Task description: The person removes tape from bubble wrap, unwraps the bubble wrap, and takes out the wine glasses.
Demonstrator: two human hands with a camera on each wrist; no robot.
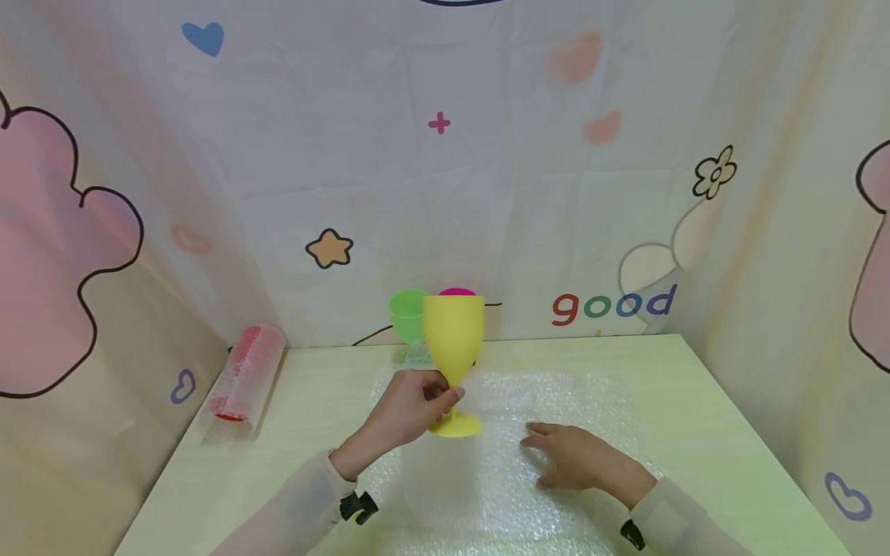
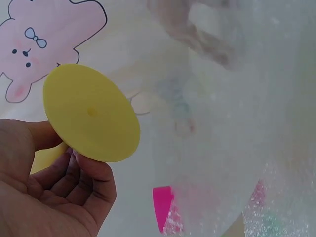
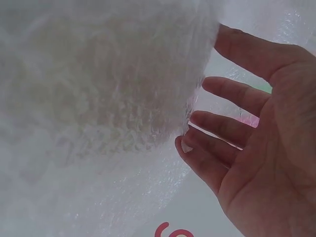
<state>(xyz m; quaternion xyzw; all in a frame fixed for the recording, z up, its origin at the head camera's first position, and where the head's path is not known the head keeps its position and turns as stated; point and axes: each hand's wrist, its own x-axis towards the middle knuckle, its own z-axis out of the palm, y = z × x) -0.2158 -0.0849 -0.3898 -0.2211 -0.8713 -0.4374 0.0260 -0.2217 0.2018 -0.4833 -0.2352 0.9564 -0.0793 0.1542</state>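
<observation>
My left hand (image 1: 412, 403) grips a yellow plastic goblet (image 1: 454, 328) by its stem, upright with the bowl on top. In the left wrist view, the round base (image 2: 91, 113) of the goblet faces the camera. Clear bubble wrap (image 1: 556, 394) is spread beneath and in front of both hands. My right hand (image 1: 580, 457) is over the right part of that wrap, its fingers spread. Up close in the right wrist view, the fingertips (image 3: 215, 84) meet an edge of the translucent bubble wrap; whether they press it or only touch it is unclear.
A green goblet (image 1: 407, 315) and a pink one (image 1: 457, 292) stand at the back edge, partly hidden by the yellow goblet. On the left lies a bubble-wrapped red item (image 1: 245, 378). A printed curtain (image 1: 445, 193) rises behind the pale table (image 1: 702, 401).
</observation>
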